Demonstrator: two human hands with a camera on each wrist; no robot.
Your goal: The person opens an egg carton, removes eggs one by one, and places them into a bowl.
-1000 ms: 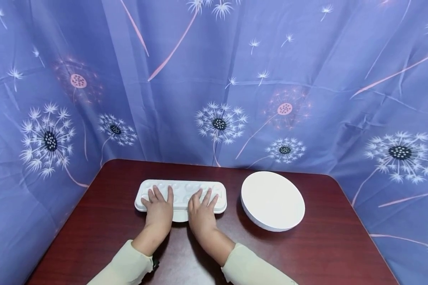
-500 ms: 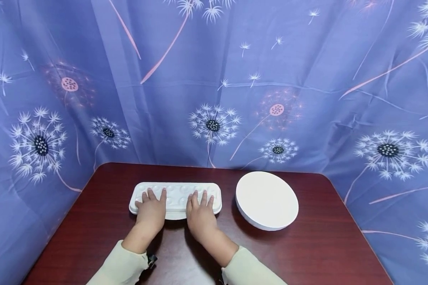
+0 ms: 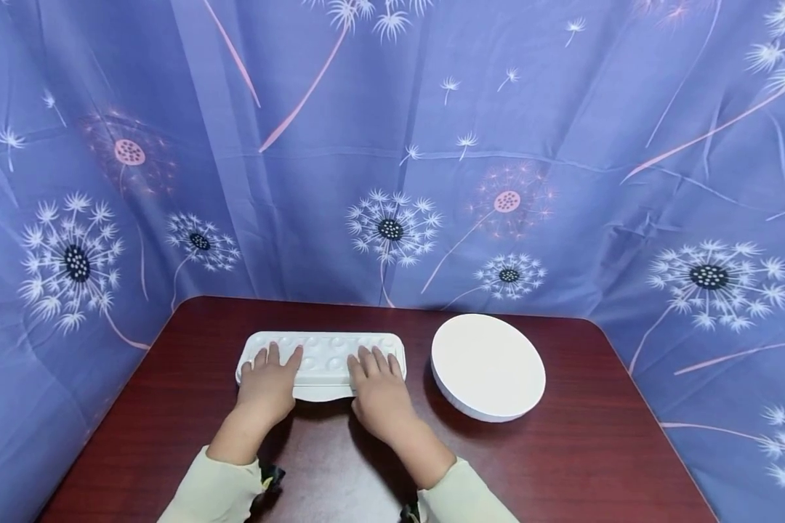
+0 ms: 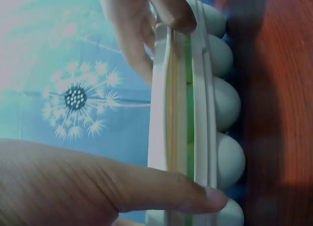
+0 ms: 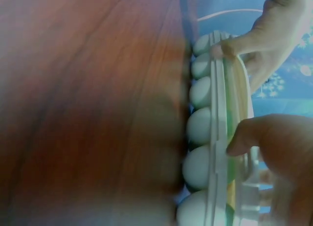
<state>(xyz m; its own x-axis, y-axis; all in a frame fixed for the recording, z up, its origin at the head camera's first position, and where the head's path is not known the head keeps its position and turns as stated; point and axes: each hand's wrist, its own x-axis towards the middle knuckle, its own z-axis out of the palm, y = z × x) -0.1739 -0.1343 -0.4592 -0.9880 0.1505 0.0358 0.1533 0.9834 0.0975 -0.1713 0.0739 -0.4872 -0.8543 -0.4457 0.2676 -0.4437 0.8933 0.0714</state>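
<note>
A white ice ball tray (image 3: pixel 327 363) with rows of round cups lies left of the middle of the table. My left hand (image 3: pixel 262 392) grips its left part, fingers spread over the top. Its thumb (image 4: pixel 195 196) lies across the front edge in the left wrist view. My right hand (image 3: pixel 382 396) holds the right part with fingers on top; its thumb (image 5: pixel 244 135) sits at the front rim. Both wrist views show round cup bottoms (image 5: pixel 199 125) below the rim. Between the tray's upper and lower layers runs a narrow gap with green and yellowish tones.
A large white bowl (image 3: pixel 488 367) stands right of the tray, its opening tipped toward the viewer. The dark red wooden table (image 3: pixel 562 465) has a blue dandelion-print curtain (image 3: pixel 314 203) behind it and at both sides.
Both hands have shifted slightly apart along the tray, the left one leftward and the right one rightward. The whole head view has moved a little, while tray and bowl keep their places.
</note>
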